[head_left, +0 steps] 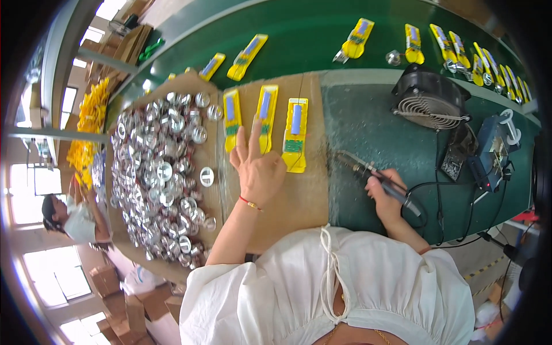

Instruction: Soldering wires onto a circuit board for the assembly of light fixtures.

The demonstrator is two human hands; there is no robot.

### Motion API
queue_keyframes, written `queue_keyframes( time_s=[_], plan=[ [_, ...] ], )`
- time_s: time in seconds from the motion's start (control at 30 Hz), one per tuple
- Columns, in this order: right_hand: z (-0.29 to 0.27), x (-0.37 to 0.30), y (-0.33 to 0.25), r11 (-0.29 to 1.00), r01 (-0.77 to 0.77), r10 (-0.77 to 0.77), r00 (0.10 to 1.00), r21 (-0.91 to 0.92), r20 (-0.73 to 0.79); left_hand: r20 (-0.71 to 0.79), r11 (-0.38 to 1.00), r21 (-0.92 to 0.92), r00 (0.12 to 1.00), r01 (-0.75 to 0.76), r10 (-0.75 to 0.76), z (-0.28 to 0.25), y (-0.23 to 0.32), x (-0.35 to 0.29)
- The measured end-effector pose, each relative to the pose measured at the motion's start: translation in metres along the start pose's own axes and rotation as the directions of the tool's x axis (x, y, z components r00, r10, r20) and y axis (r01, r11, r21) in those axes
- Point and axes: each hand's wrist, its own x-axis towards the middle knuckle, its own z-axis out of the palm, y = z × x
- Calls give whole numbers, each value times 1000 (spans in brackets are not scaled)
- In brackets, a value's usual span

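Note:
My left hand (260,175) is over the cardboard, two fingers stretched forward across the yellow casings and the thumb and index finger curled together. Whatever the pinch holds is hidden. Beside those curled fingers lies a yellow casing (295,164) with a blue cylindrical cell and a green circuit board. Two similar casings, a left one (232,112) and a middle one (266,109), lie next to it, partly covered by my fingers. In my right hand (386,192) is a soldering iron (406,202), its tip pointing left and forward over the green mat, apart from the casings.
A heap of shiny round metal parts (164,172) covers the left side. A black fan (431,98) stands at right, near a blue soldering station (489,152) with a solder spool (509,123). More yellow casings (357,39) line the green belt (299,46). Another person (77,218) works at far left.

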Motion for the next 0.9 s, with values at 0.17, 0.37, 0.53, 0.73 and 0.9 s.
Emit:
queue_keyframes(
  time_s=[0.17, 0.37, 0.53, 0.73, 0.9],
  plan=[
    [-1, -4, -5, 999, 41, -40, 999, 28, -15, 6, 982, -176, 998, -65, 67, -22, 9, -67],
    [-1, -15, -13, 996, 86, -86, 996, 24, 7, -142, 997, 27, 987, -69, 72, -36, -33, -82],
    [5, -26, -20, 995, 91, -93, 995, 45, 46, -203, 986, 63, 965, -154, 163, -10, -23, -63],
    [-10, -45, -29, 995, 99, -94, 983, -29, 160, 80, 848, -507, 988, 155, -133, -21, 5, -85],
    [5, -43, -28, 941, 313, -230, 872, -132, 432, 470, 429, -644, 770, 634, -431, -2, 31, -98]
  ],
)
